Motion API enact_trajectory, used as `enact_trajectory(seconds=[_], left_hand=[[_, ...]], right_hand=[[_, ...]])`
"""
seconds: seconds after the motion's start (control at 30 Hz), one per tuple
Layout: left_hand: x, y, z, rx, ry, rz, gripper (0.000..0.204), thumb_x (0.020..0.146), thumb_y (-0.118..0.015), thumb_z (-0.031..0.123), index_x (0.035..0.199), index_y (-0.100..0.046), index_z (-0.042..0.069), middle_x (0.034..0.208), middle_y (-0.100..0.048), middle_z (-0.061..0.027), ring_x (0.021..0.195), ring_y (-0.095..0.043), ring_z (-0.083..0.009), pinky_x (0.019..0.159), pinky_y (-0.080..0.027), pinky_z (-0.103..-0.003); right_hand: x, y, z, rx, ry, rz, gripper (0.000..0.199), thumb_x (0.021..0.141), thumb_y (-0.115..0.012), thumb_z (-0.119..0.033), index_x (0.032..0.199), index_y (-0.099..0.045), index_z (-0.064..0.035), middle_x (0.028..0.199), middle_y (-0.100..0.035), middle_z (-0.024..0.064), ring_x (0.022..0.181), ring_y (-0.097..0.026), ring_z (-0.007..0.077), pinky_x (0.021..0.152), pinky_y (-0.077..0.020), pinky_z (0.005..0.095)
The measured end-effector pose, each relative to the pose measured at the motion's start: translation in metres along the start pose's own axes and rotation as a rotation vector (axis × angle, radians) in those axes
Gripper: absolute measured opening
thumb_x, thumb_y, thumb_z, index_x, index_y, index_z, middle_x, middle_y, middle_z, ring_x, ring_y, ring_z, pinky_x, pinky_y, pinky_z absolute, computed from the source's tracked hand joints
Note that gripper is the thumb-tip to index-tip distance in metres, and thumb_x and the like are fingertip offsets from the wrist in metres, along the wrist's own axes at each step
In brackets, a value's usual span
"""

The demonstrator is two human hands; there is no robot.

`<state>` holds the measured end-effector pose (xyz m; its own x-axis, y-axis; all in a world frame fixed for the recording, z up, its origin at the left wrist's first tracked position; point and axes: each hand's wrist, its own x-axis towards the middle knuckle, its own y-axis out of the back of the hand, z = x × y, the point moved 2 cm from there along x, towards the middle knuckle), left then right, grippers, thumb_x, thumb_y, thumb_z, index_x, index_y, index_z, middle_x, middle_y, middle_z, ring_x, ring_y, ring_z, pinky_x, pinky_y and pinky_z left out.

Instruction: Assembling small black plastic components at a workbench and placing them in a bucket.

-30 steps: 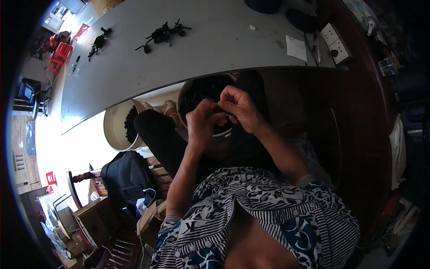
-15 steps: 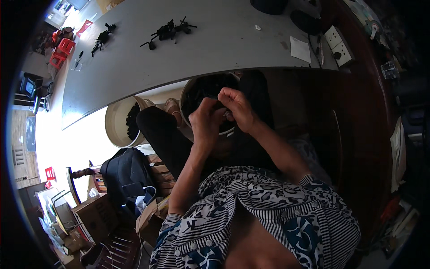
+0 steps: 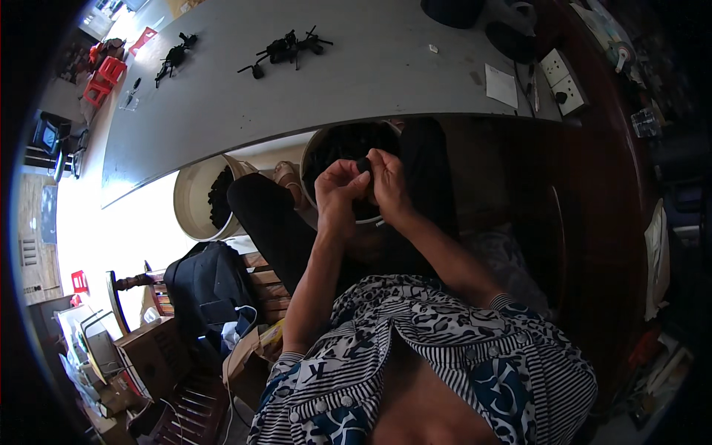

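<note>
A small black part [image 3: 363, 165] with a rounded end is pinched between my two hands, and its exact kind does not show. My left hand [image 3: 338, 191] closes on it from the left, thumb and fingers together. My right hand [image 3: 388, 187] grips it from the right, with the fingertips pressed on its side. Both hands are over a pale bucket [image 3: 305, 178] between my knees. Dark pieces [image 3: 345, 142] fill that bucket, partly hidden by my hands.
A grey table [image 3: 208, 111] spans the far side, with two clusters of black parts [image 3: 285, 50] on it. Left of my knee another pale bucket [image 3: 189, 204] holds black pieces. A power strip [image 3: 562, 81] sits at the table's right end; a dark backpack [image 3: 211, 282] rests at left.
My hands have turned and drawn closer together, so the black part now shows between my fingertips. The right hand has come slightly lower. The view has shifted a little.
</note>
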<state>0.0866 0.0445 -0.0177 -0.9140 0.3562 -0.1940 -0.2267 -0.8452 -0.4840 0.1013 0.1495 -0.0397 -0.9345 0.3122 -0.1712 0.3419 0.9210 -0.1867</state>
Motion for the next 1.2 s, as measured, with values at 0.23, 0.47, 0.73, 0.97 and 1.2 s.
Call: enact_trajectory(seconds=[0.23, 0.47, 0.73, 0.97, 1.2], left_hand=[[0.008, 0.018, 0.019, 0.105, 0.054, -0.216, 0.005, 0.086, -0.053, 0.010, 0.086, -0.053, 0.005, 0.076, -0.053, 0.0024, 0.066, -0.050, -0.0061, 0.062, -0.040, -0.020], [-0.001, 0.012, 0.022, 0.175, 0.120, -0.237, 0.011, 0.089, -0.048, 0.015, 0.084, -0.052, 0.007, 0.068, -0.047, 0.0033, 0.059, -0.044, -0.0059, 0.054, -0.034, -0.019], [0.003, 0.013, 0.004, 0.026, 0.087, -0.002, 0.020, 0.086, -0.054, 0.014, 0.067, -0.047, 0.011, 0.056, -0.039, 0.0063, 0.048, -0.032, -0.0032, 0.045, -0.023, -0.019], [0.020, 0.019, -0.020, -0.089, 0.059, 0.109, 0.022, 0.087, -0.053, 0.014, 0.067, -0.048, 0.011, 0.055, -0.040, 0.0065, 0.046, -0.032, -0.0033, 0.042, -0.023, -0.019], [0.057, 0.059, -0.065, 0.290, 0.286, 0.208, 0.015, 0.086, -0.052, 0.018, 0.087, -0.050, 0.003, 0.068, -0.056, -0.0071, 0.056, -0.055, -0.0129, 0.048, -0.044, -0.026]], right_hand=[[-0.004, 0.004, -0.038, -0.113, 0.314, -0.327, 0.009, 0.089, -0.052, -0.017, 0.086, -0.051, -0.0081, 0.063, -0.043, -0.0063, 0.050, -0.038, -0.0002, 0.040, -0.0297, 0.0165], [-0.002, 0.010, -0.045, -0.085, 0.153, -0.560, 0.015, 0.077, -0.061, 0.001, 0.084, -0.051, -0.0071, 0.064, -0.049, -0.0042, 0.049, -0.042, 0.0003, 0.041, -0.0313, 0.0163], [0.000, 0.003, -0.033, -0.326, 0.434, -0.388, 0.023, 0.072, -0.065, 0.003, 0.069, -0.044, -0.0065, 0.060, -0.047, -0.0041, 0.049, -0.039, 0.0015, 0.042, -0.0315, 0.0201], [0.005, -0.001, -0.025, -0.520, 0.312, -0.279, 0.023, 0.068, -0.063, 0.003, 0.071, -0.041, -0.0012, 0.058, -0.045, 0.0077, 0.055, -0.041, 0.0102, 0.050, -0.0380, 0.0277], [0.061, -0.003, -0.021, -1.013, 0.131, -0.355, 0.024, 0.071, -0.068, -0.013, 0.087, -0.054, -0.0019, 0.077, -0.060, 0.0161, 0.072, -0.059, 0.0345, 0.063, -0.0463, 0.0412]])
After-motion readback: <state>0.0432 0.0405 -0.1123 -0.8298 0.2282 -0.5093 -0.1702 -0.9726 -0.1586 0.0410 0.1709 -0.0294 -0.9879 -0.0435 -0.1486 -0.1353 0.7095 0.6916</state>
